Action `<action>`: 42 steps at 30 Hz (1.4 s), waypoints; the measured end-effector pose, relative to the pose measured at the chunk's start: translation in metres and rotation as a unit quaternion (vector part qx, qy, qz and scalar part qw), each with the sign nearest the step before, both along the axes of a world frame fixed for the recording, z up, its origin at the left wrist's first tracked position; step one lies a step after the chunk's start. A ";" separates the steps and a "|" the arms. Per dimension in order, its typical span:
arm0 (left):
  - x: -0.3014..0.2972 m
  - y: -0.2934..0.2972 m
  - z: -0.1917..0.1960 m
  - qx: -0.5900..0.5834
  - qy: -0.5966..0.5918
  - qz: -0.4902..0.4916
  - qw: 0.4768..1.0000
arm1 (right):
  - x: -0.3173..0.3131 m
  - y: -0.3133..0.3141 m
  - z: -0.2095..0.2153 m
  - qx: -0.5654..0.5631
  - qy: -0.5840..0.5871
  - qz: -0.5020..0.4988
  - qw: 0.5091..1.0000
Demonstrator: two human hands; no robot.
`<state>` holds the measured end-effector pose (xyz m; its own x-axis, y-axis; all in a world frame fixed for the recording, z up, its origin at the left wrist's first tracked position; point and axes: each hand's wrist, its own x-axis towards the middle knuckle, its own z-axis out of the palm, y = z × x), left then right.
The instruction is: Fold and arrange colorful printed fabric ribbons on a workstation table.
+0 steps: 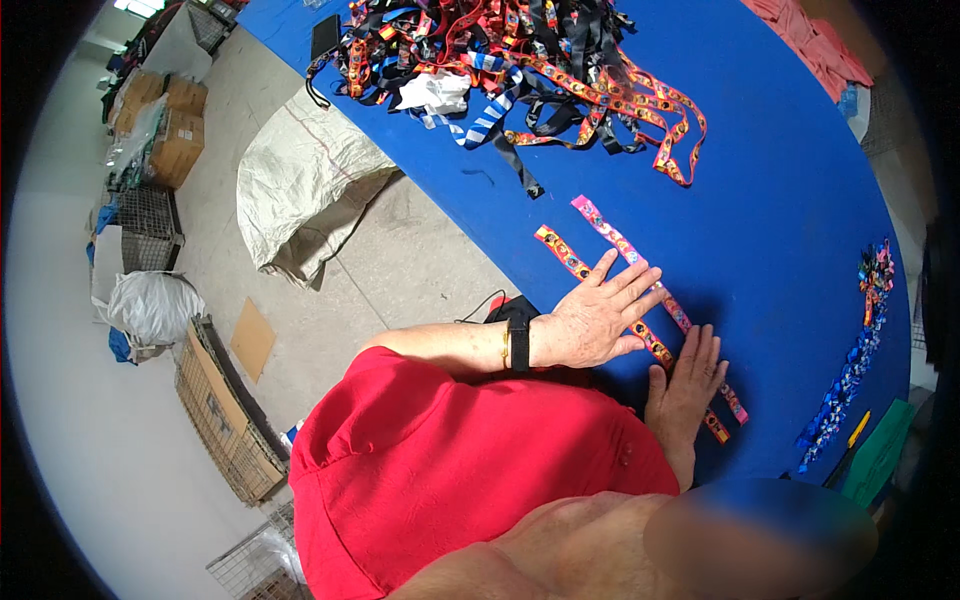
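Observation:
Two printed straps lie nearly parallel on the blue table, one pink (600,221) and one red and yellow (562,252). My left hand (590,318), with a black band at its wrist, rests flat across both with its fingers spread. Nearer their lower ends, my right hand (688,385) lies flat over the straps, fingers stretched out. Neither hand grips anything. The middle parts of both straps are partly hidden under my hands.
A tangled heap of straps (520,70) covers the table's far end, beside a dark phone-like object (325,37). Blue patterned straps (848,370), a yellow-handled tool (859,428) and a green sheet (880,455) lie at right. A pale sack (305,185) stands on the floor.

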<state>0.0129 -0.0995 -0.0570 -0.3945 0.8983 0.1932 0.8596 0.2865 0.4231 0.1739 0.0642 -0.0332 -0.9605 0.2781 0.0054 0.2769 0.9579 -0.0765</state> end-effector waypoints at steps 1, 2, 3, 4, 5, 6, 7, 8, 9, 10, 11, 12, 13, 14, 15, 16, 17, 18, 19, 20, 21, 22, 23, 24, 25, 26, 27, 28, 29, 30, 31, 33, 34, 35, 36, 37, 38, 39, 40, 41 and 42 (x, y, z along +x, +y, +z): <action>-0.002 0.000 -0.003 -0.010 -0.006 0.003 1.000 | -0.001 -0.002 -0.004 0.001 -0.011 0.002 1.000; -0.004 -0.001 -0.004 -0.008 -0.006 0.004 1.000 | -0.001 -0.003 -0.006 0.002 -0.023 0.003 1.000; -0.005 -0.002 -0.004 -0.005 -0.006 0.015 1.000 | 0.000 -0.002 -0.008 0.003 -0.025 -0.003 1.000; -0.007 -0.003 -0.004 -0.002 -0.005 0.026 1.000 | 0.002 -0.001 -0.008 0.004 -0.026 -0.001 1.000; -0.009 -0.004 -0.003 -0.010 0.010 0.037 0.999 | 0.005 0.002 -0.008 -0.001 -0.029 -0.032 0.999; -0.013 -0.006 -0.001 -0.010 0.009 0.037 0.999 | 0.008 0.005 -0.008 -0.006 -0.032 -0.062 0.998; -0.016 -0.010 0.000 -0.018 0.010 0.059 0.998 | 0.011 0.009 -0.009 -0.006 -0.033 -0.061 0.998; -0.021 -0.011 0.001 -0.025 0.010 0.078 0.997 | 0.016 0.013 -0.010 -0.002 -0.027 -0.086 0.996; -0.025 -0.013 0.000 -0.023 0.015 0.089 0.996 | 0.021 0.018 -0.011 0.002 -0.020 -0.110 0.994; -0.029 -0.014 -0.001 -0.023 0.014 0.087 0.996 | 0.027 0.024 -0.013 0.002 -0.022 -0.112 0.993; -0.034 -0.016 -0.001 -0.031 0.017 0.109 0.993 | 0.034 0.030 -0.015 0.006 -0.012 -0.131 0.991; -0.038 -0.019 -0.002 -0.039 0.021 0.131 0.990 | 0.040 0.035 -0.017 0.009 -0.002 -0.149 0.989; -0.043 -0.021 0.000 -0.050 0.026 0.141 0.988 | 0.045 0.039 -0.018 0.018 -0.010 -0.171 0.985; -0.048 -0.024 0.000 -0.052 0.027 0.139 0.989 | 0.049 0.044 -0.018 0.016 -0.010 -0.173 0.985; -0.053 -0.027 0.000 -0.057 0.030 0.161 0.985 | 0.052 0.048 -0.017 0.018 -0.015 -0.196 0.980; -0.057 -0.029 -0.001 -0.063 0.034 0.183 0.981 | 0.056 0.052 -0.017 0.021 -0.019 -0.219 0.975; -0.061 -0.032 -0.002 -0.062 0.036 0.188 0.979 | 0.061 0.057 -0.019 0.019 -0.011 -0.225 0.974; -0.062 -0.033 -0.002 -0.063 0.038 0.187 0.980 | 0.063 0.059 -0.019 0.018 -0.010 -0.227 0.974; -0.064 -0.033 -0.001 -0.064 0.038 0.188 0.979 | 0.064 0.060 -0.018 0.020 -0.015 -0.236 0.971; -0.065 -0.033 -0.001 -0.066 0.040 0.191 0.979 | 0.065 0.062 -0.018 0.021 -0.018 -0.244 0.969; -0.064 -0.033 0.000 -0.059 0.034 0.193 0.979 | 0.066 0.063 -0.019 0.019 -0.016 -0.245 0.969; -0.061 -0.032 0.002 -0.059 0.036 0.192 0.979 | 0.068 0.063 -0.019 0.017 -0.021 -0.249 0.968; -0.059 -0.032 0.004 -0.060 0.037 0.212 0.975 | 0.066 0.063 -0.019 0.014 -0.024 -0.252 0.967; -0.057 -0.030 0.008 -0.059 0.038 0.231 0.970 | 0.063 0.061 -0.015 0.013 -0.022 -0.254 0.967; -0.054 -0.028 0.013 -0.048 0.045 0.215 0.974 | 0.060 0.059 -0.010 0.004 -0.016 -0.242 0.970; -0.051 -0.023 0.017 -0.032 0.038 0.194 0.980 | 0.055 0.055 -0.004 -0.005 -0.009 -0.231 0.973; -0.046 -0.017 0.021 -0.026 0.020 0.166 0.986 | 0.048 0.051 0.002 -0.006 -0.008 -0.233 0.973; -0.040 -0.011 0.023 -0.020 0.001 0.137 0.990 | 0.039 0.045 0.008 -0.015 0.002 -0.192 0.981; -0.032 -0.005 0.021 -0.007 -0.001 0.109 0.994 | 0.029 0.040 0.012 -0.024 0.012 -0.148 0.989; -0.025 0.001 0.019 -0.004 -0.004 0.076 0.997 | 0.019 0.034 0.014 -0.024 0.014 -0.147 0.989; -0.019 0.005 0.016 -0.005 -0.004 0.046 0.999 | 0.010 0.028 0.015 -0.041 0.012 -0.103 0.994; -0.009 0.009 0.008 -0.017 -0.002 -0.001 1.000 | 0.000 0.018 0.009 -0.076 0.001 -0.047 0.996; -0.008 0.009 0.006 -0.017 -0.001 -0.003 1.000 | -0.001 0.016 0.005 -0.076 0.002 -0.048 0.996; -0.007 0.009 0.005 -0.018 -0.008 -0.010 1.000 | 0.000 0.014 0.003 -0.057 -0.018 -0.033 0.998; -0.008 0.009 0.004 -0.021 -0.015 -0.017 1.000 | 0.001 0.013 0.000 -0.039 -0.038 -0.018 0.998; -0.010 0.008 0.003 -0.021 -0.012 -0.014 1.000 | 0.004 0.016 -0.005 -0.020 -0.040 -0.012 0.999; -0.012 0.007 0.005 -0.022 -0.014 -0.014 1.000 | 0.006 0.019 -0.005 -0.021 -0.042 -0.012 0.999; -0.013 0.004 0.009 -0.036 -0.012 0.014 0.999 | 0.008 0.021 -0.004 -0.030 -0.049 -0.040 0.998; -0.015 0.001 0.012 -0.051 -0.011 0.042 0.998 | 0.011 0.023 -0.003 -0.040 -0.056 -0.067 0.995; -0.018 -0.001 0.012 -0.056 -0.002 0.053 0.997 | 0.014 0.026 -0.002 -0.040 -0.057 -0.071 0.995; -0.022 -0.003 0.012 -0.056 -0.002 0.050 0.997 | 0.019 0.030 -0.002 -0.037 -0.055 -0.091 0.994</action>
<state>-0.0094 -0.1025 -0.0451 -0.4837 0.8704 0.0917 0.8228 0.4165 0.3868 0.1927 0.0941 -0.0348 -0.8874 0.4438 -0.1246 0.4565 0.8837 -0.1038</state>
